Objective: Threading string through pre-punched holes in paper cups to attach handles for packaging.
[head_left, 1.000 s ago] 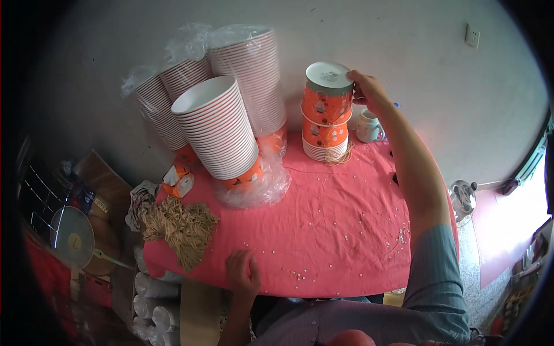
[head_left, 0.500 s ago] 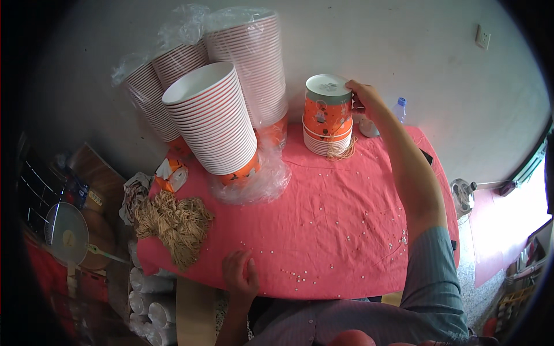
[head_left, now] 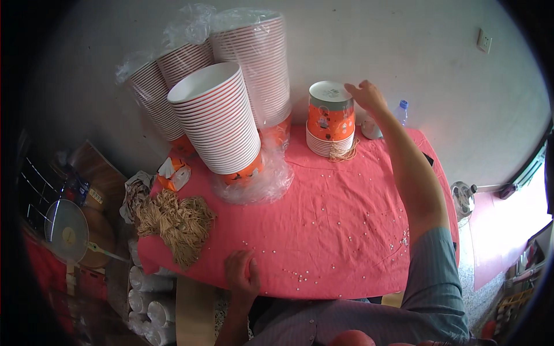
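Observation:
Upside-down orange paper buckets [head_left: 331,122] with a grey-green band and white base stand nested at the far side of the table, their white rims stacked below. Beside the top bucket's base is my right hand [head_left: 368,97], its fingers loosely extended and holding nothing; whether a fingertip still touches the edge I cannot tell. A small bunch of tan strings [head_left: 344,152] hangs at the lower rims. My left hand [head_left: 242,272] rests at the near table edge, empty, thumb apart from the loosely bent fingers.
A tall stack of upright paper buckets [head_left: 216,124] leans at the left, with plastic-wrapped stacks [head_left: 254,69] behind it. A heap of tan string [head_left: 176,222] lies at the table's left. Small white bits dot the red cloth [head_left: 277,225]. A plastic bottle [head_left: 401,111] stands at the back right.
The top bucket has sunk lower over the stack beneath it. My right hand has loosened from its upper edge. My left hand stays at the near edge.

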Tool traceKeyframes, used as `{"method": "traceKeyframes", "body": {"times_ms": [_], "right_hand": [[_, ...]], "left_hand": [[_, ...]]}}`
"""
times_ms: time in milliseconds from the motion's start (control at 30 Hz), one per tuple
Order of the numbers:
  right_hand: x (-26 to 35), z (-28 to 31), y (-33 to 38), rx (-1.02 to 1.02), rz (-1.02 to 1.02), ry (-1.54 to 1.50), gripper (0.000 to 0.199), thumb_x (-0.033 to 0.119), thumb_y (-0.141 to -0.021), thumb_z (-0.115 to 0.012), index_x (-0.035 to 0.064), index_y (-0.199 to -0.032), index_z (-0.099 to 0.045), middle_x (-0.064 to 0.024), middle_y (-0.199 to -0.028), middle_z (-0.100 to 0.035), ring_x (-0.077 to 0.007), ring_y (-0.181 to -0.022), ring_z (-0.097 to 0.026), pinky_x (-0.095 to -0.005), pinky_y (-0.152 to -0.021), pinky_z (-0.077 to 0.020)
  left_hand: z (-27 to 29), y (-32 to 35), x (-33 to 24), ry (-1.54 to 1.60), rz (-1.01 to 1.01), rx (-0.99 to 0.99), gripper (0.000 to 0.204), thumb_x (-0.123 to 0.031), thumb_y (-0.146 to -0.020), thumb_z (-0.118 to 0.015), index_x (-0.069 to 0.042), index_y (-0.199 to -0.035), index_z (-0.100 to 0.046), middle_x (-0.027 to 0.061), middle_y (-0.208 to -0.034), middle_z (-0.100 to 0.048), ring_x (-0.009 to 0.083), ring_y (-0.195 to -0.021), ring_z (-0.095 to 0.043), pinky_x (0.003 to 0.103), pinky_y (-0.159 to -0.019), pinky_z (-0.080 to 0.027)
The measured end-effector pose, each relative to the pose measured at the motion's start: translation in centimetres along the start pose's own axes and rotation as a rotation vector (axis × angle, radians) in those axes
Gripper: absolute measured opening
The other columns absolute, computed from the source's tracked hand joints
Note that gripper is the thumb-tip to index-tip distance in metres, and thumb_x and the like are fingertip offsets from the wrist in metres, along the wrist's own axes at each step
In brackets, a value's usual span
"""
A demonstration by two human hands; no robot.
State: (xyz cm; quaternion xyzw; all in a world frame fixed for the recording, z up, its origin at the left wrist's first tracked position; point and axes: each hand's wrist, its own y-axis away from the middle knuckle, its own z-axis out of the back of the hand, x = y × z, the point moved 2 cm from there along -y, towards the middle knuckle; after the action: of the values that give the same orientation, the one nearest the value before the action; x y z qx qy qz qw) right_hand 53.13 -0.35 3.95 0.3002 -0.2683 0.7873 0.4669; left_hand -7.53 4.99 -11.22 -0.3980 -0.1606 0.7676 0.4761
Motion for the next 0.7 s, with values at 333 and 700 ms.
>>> {"method": "traceKeyframes", "body": {"times_ms": [333,700], "right_hand": [[11.6,-5.2,6.4,0.045,0.412,0.57,0.066,0.065,-0.106,-0.05,0.0307,-0.163,-0.052,-0.0125,-0.169,-0.046,-0.0419,-0.159,-0.038,-0.0729,-0.122,-0.0316],[11.5,-5.7,6.3,0.198,0.475,0.746,0.048,0.049,-0.108,-0.05,0.0319,-0.152,-0.06,-0.0139,-0.163,-0.05,-0.0479,-0.153,-0.043,-0.0826,-0.113,-0.0341]], "left_hand": [[-0.1,0.5,0.8,-0.008,-0.014,-0.009,0.026,-0.004,-0.095,-0.068,-0.001,-0.121,-0.071,0.0168,-0.114,-0.074,0.0393,-0.113,-0.069,0.051,-0.103,-0.052],[0.7,0.0,0.6,0.022,-0.004,-0.016,0.027,-0.005,-0.094,-0.073,-0.001,-0.121,-0.07,0.0168,-0.114,-0.073,0.0397,-0.112,-0.07,0.051,-0.101,-0.052]]}}
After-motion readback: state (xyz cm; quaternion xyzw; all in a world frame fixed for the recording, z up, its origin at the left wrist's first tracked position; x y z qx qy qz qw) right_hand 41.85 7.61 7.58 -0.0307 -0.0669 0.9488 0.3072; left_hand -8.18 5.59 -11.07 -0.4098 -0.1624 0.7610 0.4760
